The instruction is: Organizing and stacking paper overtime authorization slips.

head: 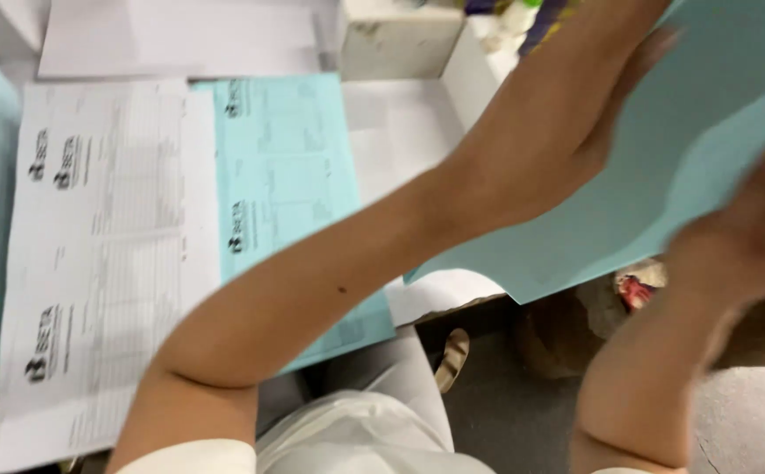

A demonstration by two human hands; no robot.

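My left hand (575,105) reaches across to the upper right and lies flat against a large light blue sheet of paper (707,114), fingers stretched along it. My right hand (751,219) grips the same blue sheet near its lower right edge; it is blurred. The sheet is lifted off the surface and tilted. Whether it is one sheet or two overlapping I cannot tell.
On the table at left lie white printed forms (101,246) and a light blue printed form (286,193). More white paper (180,35) and a white box (400,39) sit at the back. Below right, the grey floor (505,412) and a sandal (452,358) show.
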